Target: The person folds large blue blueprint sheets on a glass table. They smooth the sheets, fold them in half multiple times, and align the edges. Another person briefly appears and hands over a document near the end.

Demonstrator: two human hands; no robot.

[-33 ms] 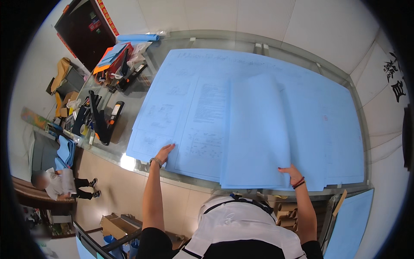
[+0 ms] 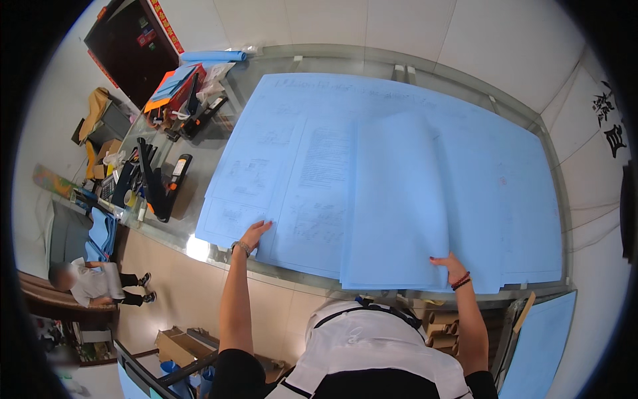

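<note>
Large blue printed drawing sheets [image 2: 256, 149] lie in a stack across a glass-topped table. In the middle, a blue sheet [image 2: 397, 199] is folded over, its plain side up and its right side forming a soft bend. My right hand [image 2: 450, 268], with a beaded bracelet at the wrist, grips the near right edge of this fold, thumb on top; some of its fingers are hidden. At the near left edge of the stack my left hand [image 2: 254, 235] rests on the paper with its fingers stretched out. A watch is on that wrist.
Two black long-arm staplers [image 2: 174, 189] stand left of the sheets, beside pens and tape. Behind them are a red box [image 2: 179, 93] and a blue roll [image 2: 212, 56]. A person [image 2: 93, 282] sits at far left. A blue-faced panel [image 2: 541, 346] leans at lower right.
My hands and the blue sheets are almost where they were. The seated person has shifted an arm and the grey thing on their lap slightly.
</note>
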